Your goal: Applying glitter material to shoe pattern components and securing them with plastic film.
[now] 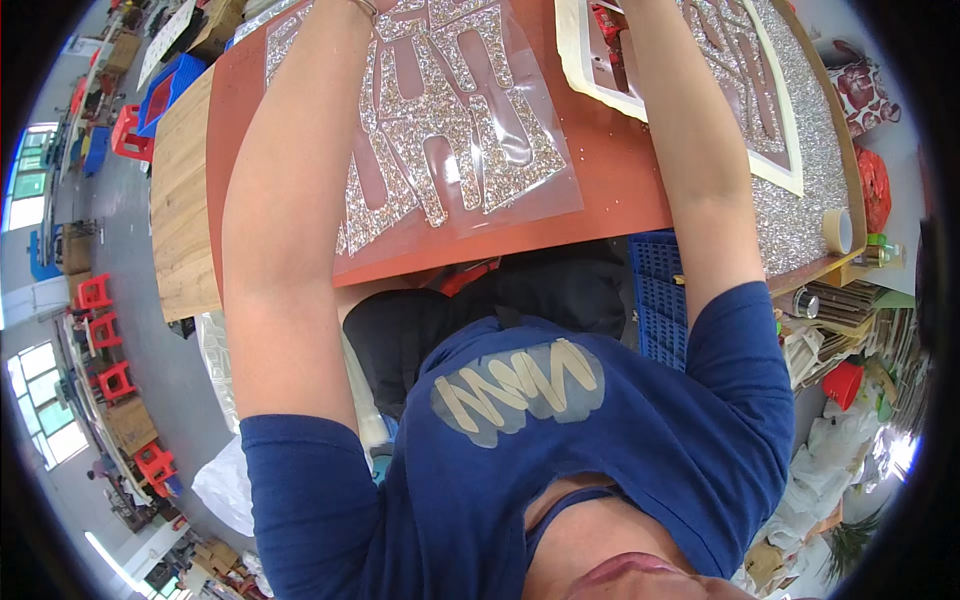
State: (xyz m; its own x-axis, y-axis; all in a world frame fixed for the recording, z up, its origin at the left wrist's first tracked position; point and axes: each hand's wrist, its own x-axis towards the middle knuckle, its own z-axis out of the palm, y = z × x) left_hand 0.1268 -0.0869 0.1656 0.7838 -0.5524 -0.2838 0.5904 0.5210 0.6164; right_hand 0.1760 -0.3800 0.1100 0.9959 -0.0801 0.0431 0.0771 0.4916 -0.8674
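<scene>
Both of my hands lie beyond the upper edge of the picture, so what they hold or touch is hidden. My left forearm [300, 150] reaches over a clear plastic sheet [560, 195] bearing glittery silver panels [410, 90] with rounded cut-out shapes. A thin bracelet [364, 7] shows at my left wrist. My right forearm [700, 140] crosses a pale-edged frame [790, 172], which encloses more glittery pieces and some dark red parts. Under the plastic sheet is a reddish-brown work surface [620, 190].
Glittery silver material [800, 220] covers the right side, where a tape roll [838, 231] stands near the edge. A wooden board [180, 190] borders the left. Blue crates [655, 290] sit below the table. Red stools [115, 380] line the floor at far left.
</scene>
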